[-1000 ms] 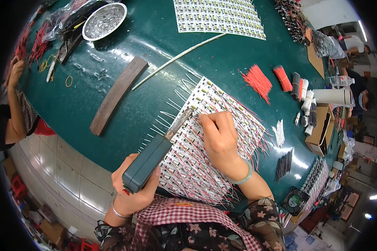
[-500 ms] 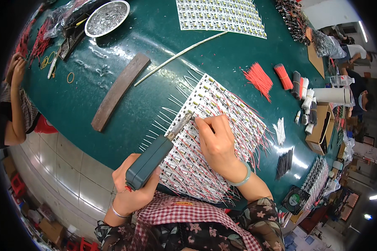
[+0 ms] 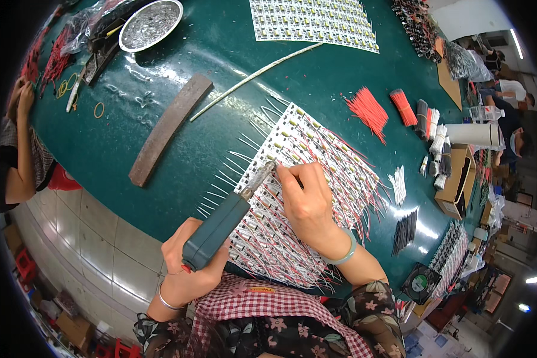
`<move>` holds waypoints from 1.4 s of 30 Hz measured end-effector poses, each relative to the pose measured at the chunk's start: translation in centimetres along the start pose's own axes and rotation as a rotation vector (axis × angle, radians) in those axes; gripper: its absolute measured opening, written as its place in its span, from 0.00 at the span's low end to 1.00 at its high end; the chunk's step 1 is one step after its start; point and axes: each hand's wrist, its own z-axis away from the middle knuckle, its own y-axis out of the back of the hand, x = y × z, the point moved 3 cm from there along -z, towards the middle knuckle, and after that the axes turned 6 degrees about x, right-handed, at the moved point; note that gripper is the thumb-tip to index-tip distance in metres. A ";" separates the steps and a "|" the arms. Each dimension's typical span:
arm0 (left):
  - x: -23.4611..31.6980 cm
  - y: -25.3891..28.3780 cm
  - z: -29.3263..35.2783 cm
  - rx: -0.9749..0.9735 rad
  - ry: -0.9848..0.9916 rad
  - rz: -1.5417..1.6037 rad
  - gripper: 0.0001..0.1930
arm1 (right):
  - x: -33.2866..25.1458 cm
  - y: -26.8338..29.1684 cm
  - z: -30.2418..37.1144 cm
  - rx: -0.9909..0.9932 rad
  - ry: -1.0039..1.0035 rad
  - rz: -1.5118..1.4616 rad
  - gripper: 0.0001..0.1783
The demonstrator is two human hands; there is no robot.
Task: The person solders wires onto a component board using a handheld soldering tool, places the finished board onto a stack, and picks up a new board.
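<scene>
My left hand is wrapped around the dark green handle of a soldering iron. The iron slants up and to the right, its metal tip by the top face of a white circuit board panel. Right beside that tip, the thumb and forefinger of my right hand are pinched together; whatever lies between them is too small to make out. Rows of small components cover the panel, and many red and white wires trail over it. More white wire ends stick out past its left edge.
A brown bar and a pale rod lie beyond the panel. Farther off are a metal-filled bowl and another panel. Red, white and black wires lie to the right. A co-worker's hands are at far left.
The soldering iron's handle and my left hand have shifted slightly right, with the tip staying at nearly the same spot. My right hand keeps its pinch beside it.
</scene>
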 end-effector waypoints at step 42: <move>0.7 0.9 0.9 0.007 -0.075 -0.034 0.11 | -0.1 0.0 0.4 0.019 0.006 0.030 0.21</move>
